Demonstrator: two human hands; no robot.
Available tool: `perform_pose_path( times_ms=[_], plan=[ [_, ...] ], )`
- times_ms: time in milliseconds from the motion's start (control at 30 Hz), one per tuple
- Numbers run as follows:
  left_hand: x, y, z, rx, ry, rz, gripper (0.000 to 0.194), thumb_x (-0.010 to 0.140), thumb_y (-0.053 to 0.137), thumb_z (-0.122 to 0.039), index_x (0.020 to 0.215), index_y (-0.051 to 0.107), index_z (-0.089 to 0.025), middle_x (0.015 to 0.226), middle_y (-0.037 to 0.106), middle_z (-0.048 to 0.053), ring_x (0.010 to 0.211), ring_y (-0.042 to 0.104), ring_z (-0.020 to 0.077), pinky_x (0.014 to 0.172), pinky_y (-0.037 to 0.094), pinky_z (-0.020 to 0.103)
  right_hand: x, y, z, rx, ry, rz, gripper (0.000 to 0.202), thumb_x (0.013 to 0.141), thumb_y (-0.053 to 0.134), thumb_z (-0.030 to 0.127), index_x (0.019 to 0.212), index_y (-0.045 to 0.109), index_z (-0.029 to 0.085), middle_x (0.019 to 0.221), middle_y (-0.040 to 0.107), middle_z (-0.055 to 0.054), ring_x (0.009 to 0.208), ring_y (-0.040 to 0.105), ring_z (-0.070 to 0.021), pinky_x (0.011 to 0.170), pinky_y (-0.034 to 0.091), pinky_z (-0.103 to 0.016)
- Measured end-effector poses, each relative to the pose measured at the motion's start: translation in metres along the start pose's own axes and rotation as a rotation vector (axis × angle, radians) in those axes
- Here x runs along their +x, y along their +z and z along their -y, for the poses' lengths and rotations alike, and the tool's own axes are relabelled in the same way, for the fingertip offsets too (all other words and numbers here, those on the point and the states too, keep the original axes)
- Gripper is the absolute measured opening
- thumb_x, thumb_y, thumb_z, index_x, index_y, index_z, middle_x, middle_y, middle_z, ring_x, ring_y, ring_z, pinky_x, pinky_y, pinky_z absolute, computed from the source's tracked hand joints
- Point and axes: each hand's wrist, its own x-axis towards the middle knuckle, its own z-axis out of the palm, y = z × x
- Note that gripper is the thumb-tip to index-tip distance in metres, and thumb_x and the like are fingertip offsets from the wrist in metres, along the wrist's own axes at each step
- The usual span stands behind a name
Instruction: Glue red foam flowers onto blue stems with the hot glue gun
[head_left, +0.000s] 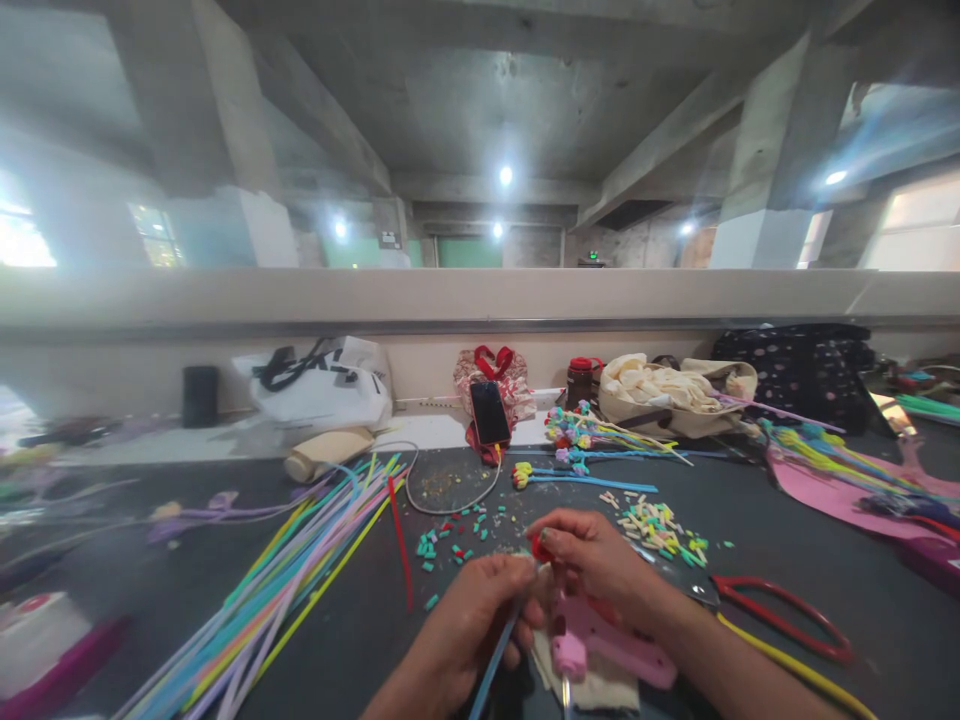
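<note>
My left hand [476, 610] is closed on a light blue chenille stem [493, 662] that slants down toward me. My right hand [596, 560] meets it at the stem's upper end, its fingers pinching a small red piece [539, 548]. The piece's exact shape is partly hidden by the fingers. Just below my right hand lies a pink glue gun [611, 645] on a pale cloth [613, 693]. Short cut green and red bits [427, 545] are scattered beyond my left hand. Another heap of yellow, pale and green bits [660, 528] lies beyond my right hand.
Long coloured stems [292, 580] fan out at left, beside a red stem [401, 545]. Red-handled scissors [795, 605] lie at right. Stems with bead-like coloured tips [585, 483] lie ahead. A phone [489, 412] on a cable leans at the back, between a white bag [330, 385] and a cloth-filled basket [667, 400].
</note>
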Motion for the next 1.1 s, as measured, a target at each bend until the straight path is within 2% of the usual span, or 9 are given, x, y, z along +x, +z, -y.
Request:
perform_pose_path(
  times_ms=[133,233,333,400,533,733,933,1100],
  plan=[
    [-0.0004,0.0007,0.0001,0.053,0.060,-0.047,0.023,0.059,0.066,-0.029,0.063,0.047,-0.017,0.045,0.056,-0.004,0.033,0.045,0.0054,0.033,0.028,0.014,0.0011,-0.0024,-0.0010,-0.019,-0.020,0.015,0.027,0.069,0.063,0.040,0.079,0.065,0.015,0.058,0.058,0.003,0.037,0.042,-0.0027,0.035,0.028,-0.014],
    [-0.0009,0.0005,0.0020,0.010,0.120,-0.046,0.024,0.061,0.065,-0.033,0.062,0.048,-0.016,0.045,0.056,-0.003,0.033,0.045,0.0045,0.033,0.026,0.013,0.0019,-0.0059,-0.0008,-0.045,-0.018,0.026,0.034,0.074,0.055,0.046,0.084,0.064,0.015,0.060,0.060,0.001,0.036,0.048,-0.0051,0.033,0.030,-0.014],
    [-0.0001,-0.0016,0.0038,-0.041,0.105,0.003,0.024,0.062,0.064,-0.034,0.060,0.050,-0.014,0.044,0.055,-0.003,0.032,0.043,0.0037,0.032,0.025,0.013,0.0025,-0.0095,0.0005,-0.095,-0.023,0.006,0.041,0.078,0.047,0.051,0.090,0.063,0.015,0.052,0.060,0.001,0.032,0.048,-0.0067,0.029,0.028,-0.014],
    [0.0010,-0.0036,0.0043,-0.060,0.070,0.029,0.024,0.062,0.064,-0.034,0.058,0.051,-0.014,0.044,0.055,-0.003,0.032,0.043,0.0036,0.032,0.025,0.013,0.0023,-0.0099,0.0020,-0.095,-0.026,-0.004,0.038,0.077,0.050,0.049,0.090,0.063,0.016,0.049,0.059,0.003,0.031,0.045,-0.0054,0.030,0.028,-0.014],
    [0.0026,-0.0058,0.0043,-0.060,0.050,0.007,0.023,0.062,0.063,-0.033,0.058,0.051,-0.014,0.045,0.056,-0.003,0.032,0.044,0.0035,0.032,0.024,0.013,0.0014,-0.0062,0.0048,-0.048,-0.042,0.009,0.028,0.069,0.062,0.040,0.086,0.064,0.017,0.062,0.063,0.002,0.035,0.048,-0.0046,0.033,0.031,-0.014],
    [0.0027,-0.0044,0.0045,-0.040,0.042,0.044,0.022,0.062,0.063,-0.033,0.059,0.053,-0.014,0.045,0.057,-0.002,0.032,0.045,0.0045,0.030,0.026,0.013,0.0000,-0.0064,0.0002,-0.111,-0.045,0.001,0.023,0.072,0.060,0.036,0.085,0.066,0.018,0.058,0.061,0.002,0.038,0.050,-0.0061,0.034,0.030,-0.015],
    [-0.0001,-0.0015,0.0024,-0.064,0.055,0.035,0.015,0.062,0.061,-0.027,0.059,0.055,-0.013,0.045,0.058,-0.001,0.032,0.047,0.0057,0.030,0.029,0.013,-0.0042,-0.0076,0.0001,-0.101,0.000,-0.018,0.031,0.074,0.056,0.043,0.087,0.066,0.016,0.049,0.056,0.003,0.041,0.049,-0.0090,0.040,0.031,-0.018],
    [0.0024,0.0000,0.0058,-0.072,0.045,0.059,0.013,0.063,0.058,-0.024,0.057,0.056,-0.013,0.045,0.058,0.000,0.031,0.048,0.0067,0.030,0.031,0.014,-0.0036,-0.0078,-0.0034,-0.122,-0.015,-0.036,0.025,0.067,0.066,0.037,0.082,0.067,0.018,0.055,0.057,0.002,0.047,0.048,-0.0096,0.045,0.033,-0.020]
  ],
)
